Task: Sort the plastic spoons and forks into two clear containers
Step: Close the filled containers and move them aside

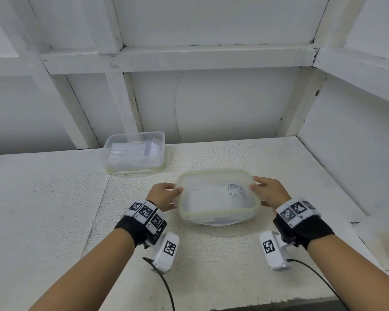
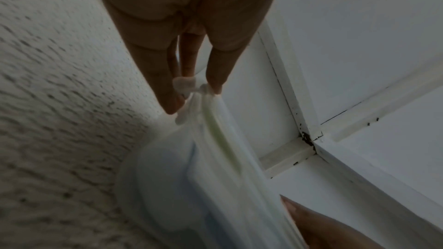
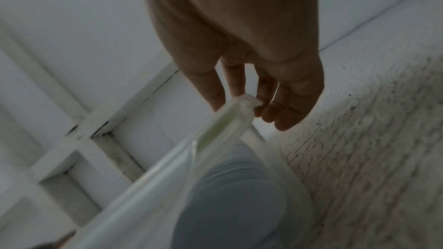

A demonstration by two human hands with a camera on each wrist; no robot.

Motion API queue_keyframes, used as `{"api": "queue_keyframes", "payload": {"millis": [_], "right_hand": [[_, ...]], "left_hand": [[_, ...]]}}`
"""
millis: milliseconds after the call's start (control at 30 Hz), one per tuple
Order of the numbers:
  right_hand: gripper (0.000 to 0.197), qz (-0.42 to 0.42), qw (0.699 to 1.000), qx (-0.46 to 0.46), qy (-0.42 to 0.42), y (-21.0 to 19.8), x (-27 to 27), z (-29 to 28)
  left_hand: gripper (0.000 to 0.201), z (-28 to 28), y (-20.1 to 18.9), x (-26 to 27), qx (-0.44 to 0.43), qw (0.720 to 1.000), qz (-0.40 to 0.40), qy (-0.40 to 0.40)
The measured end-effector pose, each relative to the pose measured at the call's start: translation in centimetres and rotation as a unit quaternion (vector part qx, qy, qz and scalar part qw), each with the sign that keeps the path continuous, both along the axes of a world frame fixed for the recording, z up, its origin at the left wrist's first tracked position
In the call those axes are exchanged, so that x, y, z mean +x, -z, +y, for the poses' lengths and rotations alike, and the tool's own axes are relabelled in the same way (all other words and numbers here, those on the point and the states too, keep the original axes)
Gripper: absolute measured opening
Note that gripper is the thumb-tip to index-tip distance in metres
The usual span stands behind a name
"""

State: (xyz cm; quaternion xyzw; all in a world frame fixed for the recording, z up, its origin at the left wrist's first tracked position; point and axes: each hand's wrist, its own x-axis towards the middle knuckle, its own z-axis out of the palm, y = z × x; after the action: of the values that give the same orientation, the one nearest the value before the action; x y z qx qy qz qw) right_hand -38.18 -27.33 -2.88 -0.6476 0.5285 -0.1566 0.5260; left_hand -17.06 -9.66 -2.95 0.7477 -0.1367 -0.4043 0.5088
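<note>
Inside near container (image 1: 219, 217), blurred stacked cutlery (image 1: 235, 194)

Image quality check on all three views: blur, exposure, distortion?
Head view: evenly lit, fairly sharp, wall beams bowed by the wide lens, lid held between left hand and right hand. Left wrist view: dim, table smeared by motion blur. Right wrist view: dim, soft throughout, lid edge blurred.

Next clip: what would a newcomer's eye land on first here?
Both hands, the left hand and the right hand, hold a clear lid by its two ends, over a container of stacked cutlery near the middle of the white table. Behind it to the left, a second clear container sits open with clear utensils inside.
</note>
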Motion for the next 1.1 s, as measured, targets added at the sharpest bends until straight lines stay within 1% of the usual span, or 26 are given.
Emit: {"api": "queue_keyframes", "payload": {"millis": [67, 100, 133, 167, 200, 233, 267, 400, 500, 600, 700, 767, 800, 900, 933, 967, 1033, 1100], "right_hand": [[0.045, 0.052, 0.994, -0.091, -0.004, 0.5, 0.0, 0.3], [0.042, 0.077, 0.988, -0.131, -0.008, 0.7, -0.1, 0.5], [0.035, 0.093, 0.982, -0.161, -0.015, 0.7, -0.1, 0.8], [0.027, 0.103, 0.978, -0.181, -0.026, 0.7, -0.1, 1.0], [0.025, 0.115, 0.974, -0.191, -0.039, 0.6, -0.1, 1.2], [0.027, 0.122, 0.972, -0.196, -0.046, 0.4, -0.2, 1.4], [0.030, 0.124, 0.972, -0.193, -0.044, 0.4, -0.2, 1.4], [0.036, 0.111, 0.979, -0.170, -0.028, 0.3, -0.1, 1.2], [0.035, 0.093, 0.984, -0.152, -0.011, 0.5, -0.1, 1.1], [0.034, 0.061, 0.990, -0.128, 0.011, 0.5, -0.2, 0.9], [0.034, 0.037, 0.993, -0.108, 0.019, 0.9, -0.4, 0.4], [0.032, 0.013, 0.996, -0.087, 0.015, 0.9, -0.5, 0.2], [0.031, 0.001, 0.998, -0.068, 0.014, 0.7, -0.5, 0.1], [0.035, -0.032, 0.999, 0.022, 0.002, 0.3, -0.4, -0.2], [0.040, -0.045, 0.998, 0.046, 0.004, 0.3, -0.4, -0.4], [0.042, -0.056, 0.997, 0.060, 0.005, 0.3, -0.5, -0.6], [0.038, -0.071, 0.995, 0.067, 0.008, 0.2, -0.4, -0.9], [0.031, -0.085, 0.994, 0.070, 0.014, 0.1, -0.6, -1.0]], "left_hand": [[0.035, 0.0, 0.2, -0.2, -0.003, 1.000, -0.008, -0.010], [0.036, -0.1, 0.4, -0.4, 0.006, 0.999, -0.032, -0.015], [0.035, -0.1, 0.5, -0.4, 0.027, 0.997, -0.077, -0.016], [0.033, -0.2, 0.7, -0.4, 0.056, 0.989, -0.139, -0.005], [0.030, -0.3, 0.8, -0.4, 0.080, 0.978, -0.193, 0.012], [0.025, -0.3, 0.8, -0.4, 0.090, 0.971, -0.222, 0.023], [0.023, -0.4, 0.8, -0.4, 0.089, 0.970, -0.226, 0.030], [0.024, -0.6, 0.5, -0.2, 0.091, 0.973, -0.212, 0.023], [0.023, -0.7, 0.6, -0.1, 0.096, 0.972, -0.213, 0.026], [0.029, -0.6, 0.7, 0.1, 0.094, 0.974, -0.204, 0.020], [0.020, -0.4, 0.7, -0.1, 0.085, 0.976, -0.198, 0.017], [0.016, -0.4, 0.6, -0.5, 0.070, 0.982, -0.173, 0.011], [0.017, -0.4, 0.4, -0.6, 0.065, 0.986, -0.153, 0.008], [0.036, -0.6, -0.1, -0.4, 0.037, 0.998, -0.051, 0.006], [0.040, -0.6, -0.3, -0.2, 0.022, 1.000, -0.016, 0.005], [0.040, -0.6, -0.4, -0.1, 0.013, 1.000, 0.004, 0.008], [0.036, -0.5, -0.6, 0.3, 0.009, 1.000, 0.005, 0.012], [0.037, -0.5, -0.6, 0.6, 0.006, 1.000, 0.000, 0.007]]}}
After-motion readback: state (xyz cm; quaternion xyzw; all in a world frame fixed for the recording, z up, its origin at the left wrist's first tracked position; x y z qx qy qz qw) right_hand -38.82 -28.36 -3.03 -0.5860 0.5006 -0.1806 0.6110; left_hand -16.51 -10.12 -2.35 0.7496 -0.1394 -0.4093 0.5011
